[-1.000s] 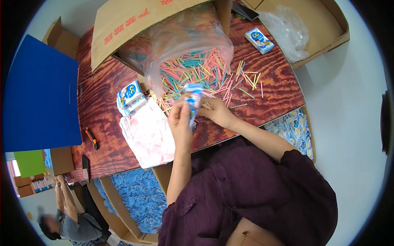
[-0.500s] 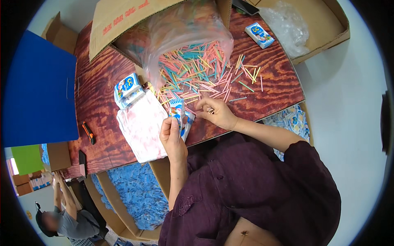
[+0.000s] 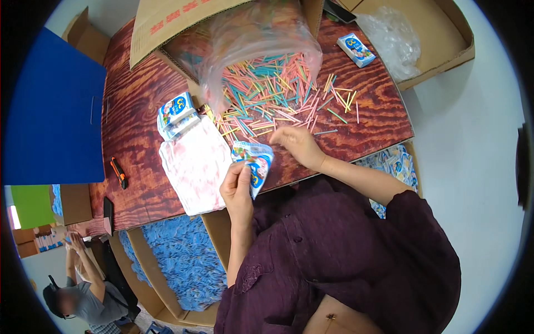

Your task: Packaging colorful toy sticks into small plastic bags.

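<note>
My left hand (image 3: 237, 192) pinches a small blue-and-white printed packet (image 3: 255, 161) by its lower left side, above the table's near edge. Just to the right of the packet is my right hand (image 3: 300, 146), back upward and fingers curled. A small bundle of sticks showed in that hand half a second ago; now the fingers hide it. Beyond both hands, thin pink, yellow, green and blue sticks (image 3: 267, 83) lie in a loose heap, spilling out of a clear plastic bag (image 3: 214, 72) in a tipped cardboard box (image 3: 167, 28).
A pinkish-white cloth (image 3: 194, 167) lies left of the packet, with filled packets (image 3: 177, 111) at its far end. Another packet (image 3: 356, 50) is far right. An orange cutter (image 3: 118, 172) lies left. Boxes of blue wrappers (image 3: 181, 261) stand below the edge. A person (image 3: 94, 295) works lower left.
The packet has turned, with its broad printed face now showing. My right hand has shifted slightly up and right and rotated, so the stick ends no longer show.
</note>
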{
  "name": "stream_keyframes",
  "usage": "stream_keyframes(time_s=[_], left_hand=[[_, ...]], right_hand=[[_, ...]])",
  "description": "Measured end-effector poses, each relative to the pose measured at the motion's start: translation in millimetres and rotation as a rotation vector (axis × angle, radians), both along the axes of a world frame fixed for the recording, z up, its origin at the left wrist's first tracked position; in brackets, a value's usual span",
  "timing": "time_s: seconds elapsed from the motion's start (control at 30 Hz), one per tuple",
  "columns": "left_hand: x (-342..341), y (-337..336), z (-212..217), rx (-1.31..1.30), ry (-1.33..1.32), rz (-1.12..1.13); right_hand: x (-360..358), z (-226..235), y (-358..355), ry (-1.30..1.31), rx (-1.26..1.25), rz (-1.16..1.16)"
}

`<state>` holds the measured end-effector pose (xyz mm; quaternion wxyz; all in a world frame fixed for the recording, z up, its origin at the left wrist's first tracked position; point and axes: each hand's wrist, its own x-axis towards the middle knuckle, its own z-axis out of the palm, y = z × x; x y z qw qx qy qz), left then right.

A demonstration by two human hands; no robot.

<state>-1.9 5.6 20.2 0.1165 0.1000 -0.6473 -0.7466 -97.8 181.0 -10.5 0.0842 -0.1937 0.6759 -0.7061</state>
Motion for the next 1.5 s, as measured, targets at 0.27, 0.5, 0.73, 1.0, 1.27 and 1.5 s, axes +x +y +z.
stream_keyframes(time_s=[0.27,0.5,0.73,1.0,1.27,1.5], left_hand=[[4.1,10.1,-1.6,-0.513,0.109,-0.062],[-1.6,17.4,-0.8,-0.576,0.159,-0.062],[-1.1,20.6,-2.7,-0.510,0.121,-0.014],[1.1,22.3,-12.6,-0.409,0.082,0.027],[4.7,33.3,-15.7,-0.369,0.118,0.137],[3.3,26.4,0.1,-0.388,0.201,0.156]], right_hand=[[-30.1,41.6,6.5,-0.991,-1.072,0.225],[-26.2,52.7,1.1,-1.005,-0.990,0.160],[-18.2,56.3,-0.3,-0.920,-0.776,0.110],[-5.4,63.7,-13.8,-0.824,-0.681,0.077],[18.6,56.6,-24.0,-0.191,-0.260,0.042],[20.5,95.7,-7.9,0.260,0.367,0.257]])
